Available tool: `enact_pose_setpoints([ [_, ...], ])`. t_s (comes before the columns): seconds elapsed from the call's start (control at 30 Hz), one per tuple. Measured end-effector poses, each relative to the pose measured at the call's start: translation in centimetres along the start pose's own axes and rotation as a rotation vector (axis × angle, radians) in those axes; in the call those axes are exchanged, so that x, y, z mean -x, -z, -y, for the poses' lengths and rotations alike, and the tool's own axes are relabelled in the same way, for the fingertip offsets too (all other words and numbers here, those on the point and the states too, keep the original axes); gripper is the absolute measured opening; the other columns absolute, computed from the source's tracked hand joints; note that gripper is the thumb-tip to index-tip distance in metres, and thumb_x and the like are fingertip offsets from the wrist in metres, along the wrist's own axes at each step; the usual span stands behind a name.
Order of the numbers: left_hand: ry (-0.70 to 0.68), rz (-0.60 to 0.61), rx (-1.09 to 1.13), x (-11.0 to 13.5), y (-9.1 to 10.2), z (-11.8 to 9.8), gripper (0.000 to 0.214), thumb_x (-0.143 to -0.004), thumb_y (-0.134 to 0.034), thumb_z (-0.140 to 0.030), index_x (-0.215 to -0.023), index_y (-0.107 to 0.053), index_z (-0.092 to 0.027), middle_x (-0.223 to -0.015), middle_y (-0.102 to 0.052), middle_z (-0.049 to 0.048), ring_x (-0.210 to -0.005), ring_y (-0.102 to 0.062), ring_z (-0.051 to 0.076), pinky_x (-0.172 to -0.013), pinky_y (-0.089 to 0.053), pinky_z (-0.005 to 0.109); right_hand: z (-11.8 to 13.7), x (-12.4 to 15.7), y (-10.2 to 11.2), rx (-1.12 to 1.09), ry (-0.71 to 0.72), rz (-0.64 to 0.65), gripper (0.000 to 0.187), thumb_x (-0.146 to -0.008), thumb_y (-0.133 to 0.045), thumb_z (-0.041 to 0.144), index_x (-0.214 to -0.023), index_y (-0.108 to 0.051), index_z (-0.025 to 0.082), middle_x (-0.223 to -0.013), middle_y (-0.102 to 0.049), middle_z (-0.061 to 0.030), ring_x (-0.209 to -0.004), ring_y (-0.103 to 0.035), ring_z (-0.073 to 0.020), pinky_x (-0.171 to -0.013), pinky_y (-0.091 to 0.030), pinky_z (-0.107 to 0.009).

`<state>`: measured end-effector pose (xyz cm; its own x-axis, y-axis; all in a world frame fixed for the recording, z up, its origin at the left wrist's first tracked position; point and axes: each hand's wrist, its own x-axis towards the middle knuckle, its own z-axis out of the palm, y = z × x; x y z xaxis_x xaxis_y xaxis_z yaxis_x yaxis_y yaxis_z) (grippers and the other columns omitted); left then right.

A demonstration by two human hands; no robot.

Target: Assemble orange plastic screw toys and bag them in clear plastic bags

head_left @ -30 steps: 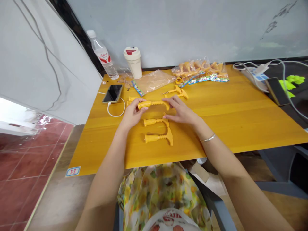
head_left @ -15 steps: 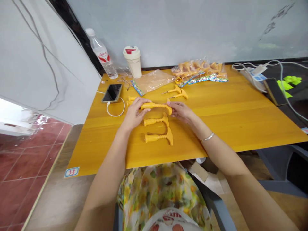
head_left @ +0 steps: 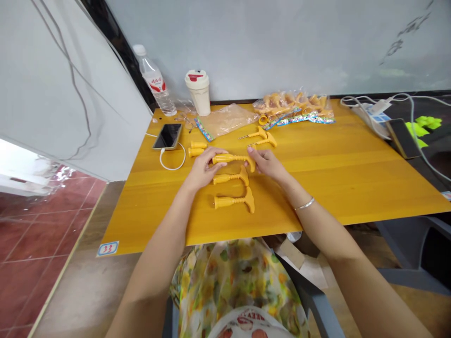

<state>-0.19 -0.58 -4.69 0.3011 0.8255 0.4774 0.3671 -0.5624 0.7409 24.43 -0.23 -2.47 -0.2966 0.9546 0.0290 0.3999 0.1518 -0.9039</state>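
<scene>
Table (head_left: 317, 188) labelled 33; left hand (head_left: 202, 170), right hand (head_left: 268, 164) grip yellow T-handle (head_left: 232, 159).

Head-worn view; forward and down, onto the hands (head_left: 202, 169) (head_left: 267, 164)

Yellow wood table (head_left: 334, 188) here: phone (head_left: 168, 136) on a white cable (head_left: 172, 162) at the far left, bottle (head_left: 157, 84) and cup (head_left: 198, 93) along the far edge, bag of yellow parts (head_left: 292, 105) far right of those, and yellow T-handles (head_left: 233, 202) lying mid-table.

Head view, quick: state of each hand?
Left hand: holding a yellow plastic T-handle by its shaft.
Right hand: at its flared end; grip unclear.
</scene>
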Motion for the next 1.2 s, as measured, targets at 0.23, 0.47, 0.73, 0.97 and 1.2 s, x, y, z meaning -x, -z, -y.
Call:
enact_pose_setpoints([
  [0.23, 0.028, -0.002, -0.018, 0.0, -0.7, 0.1, 0.033, -0.087, -0.068, -0.044, -0.110, -0.067, -0.021, -0.109, -0.071, 0.0068, -0.100, -0.064, 0.022, -0.089, -0.048, 0.033, -0.4, -0.4, -0.3, -0.246, -0.174, 0.098, 0.076, -0.090, -0.034, 0.082, -0.066, -0.067, 0.018, -0.040, -0.032, 0.0047, -0.044, -0.033, -0.0103, -0.049, -0.027, -0.026],
  [0.47, 0.393, -0.150, -0.170, 0.0, -1.0, 2.1, 0.025, -0.086, -0.063, -0.033, -0.106, -0.064, -0.019, -0.091, -0.063, 0.0029, -0.070, -0.052, 0.016, -0.070, -0.044, 0.030, -2.5, -1.8, 0.0, 0.073, 0.071, -0.214, 0.055, -0.097, -0.043, 0.062, -0.107, -0.071, 0.016, -0.070, -0.060, -0.0010, -0.066, -0.051, -0.0146, -0.063, -0.038, -0.027],
  [0.73, 0.292, 0.148, -0.281, 0.4, -0.2, 2.4, 0.022, -0.083, -0.063, -0.026, -0.104, -0.066, -0.019, -0.105, -0.066, 0.0068, -0.097, -0.058, 0.022, -0.099, -0.046, 0.041, -2.6, -1.2, -0.2, 0.418, 0.172, 0.035, 0.036, -0.096, -0.053, 0.035, -0.121, -0.071, 0.017, -0.077, -0.068, -0.0024, -0.065, -0.052, -0.0147, -0.068, -0.037, -0.027],
  [0.97, 0.290, 0.230, -0.128, 0.4, -0.4, 2.6, 0.025, -0.082, -0.058, -0.033, -0.100, -0.070, -0.022, -0.104, -0.072, 0.0056, -0.097, -0.063, 0.023, -0.094, -0.049, 0.041, -1.9, -0.3, -0.8, 0.422, 0.164, 0.160, 0.029, -0.096, -0.054, 0.039, -0.108, -0.071, 0.018, -0.067, -0.063, 0.0020, -0.059, -0.049, -0.0125, -0.064, -0.033, -0.025],
  [1.2, 0.249, -0.153, -0.107, 0.0, 0.5, 2.7, 0.026, -0.078, -0.051, -0.020, -0.100, -0.064, -0.021, -0.096, -0.064, 0.0037, -0.086, -0.059, 0.018, -0.084, -0.049, 0.034, -2.7, -1.5, 1.5, 0.543, 0.155, -0.031, 0.031, -0.099, -0.050, 0.037, -0.108, -0.072, 0.017, -0.087, -0.070, -0.0070, -0.079, -0.059, -0.0195, -0.075, -0.043, -0.030],
])
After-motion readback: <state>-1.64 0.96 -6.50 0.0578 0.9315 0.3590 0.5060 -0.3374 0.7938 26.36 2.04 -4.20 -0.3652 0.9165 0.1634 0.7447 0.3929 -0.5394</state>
